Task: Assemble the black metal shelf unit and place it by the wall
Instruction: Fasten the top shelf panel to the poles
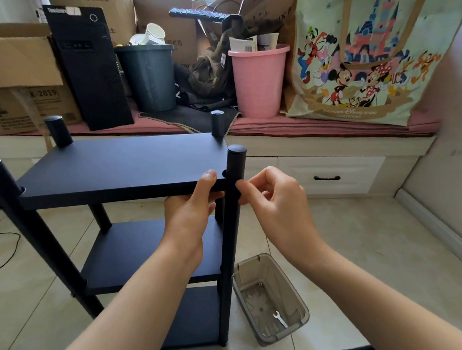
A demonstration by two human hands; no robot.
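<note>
The left hand (pixel 191 207) grips the front edge of the top shelf board (pixel 120 166), thumb on top. The right hand (pixel 272 199), fingers curled, pinches at the near right post (pixel 234 215); what it pinches is hidden.

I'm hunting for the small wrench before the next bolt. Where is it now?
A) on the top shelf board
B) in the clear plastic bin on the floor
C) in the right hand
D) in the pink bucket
B: the small wrench lies inside the clear plastic bin on the tiled floor, beside the shelf unit.

tiled floor (pixel 366 247), cluttered window bench (pixel 317 141) with a drawer (pixel 331 173).
</note>
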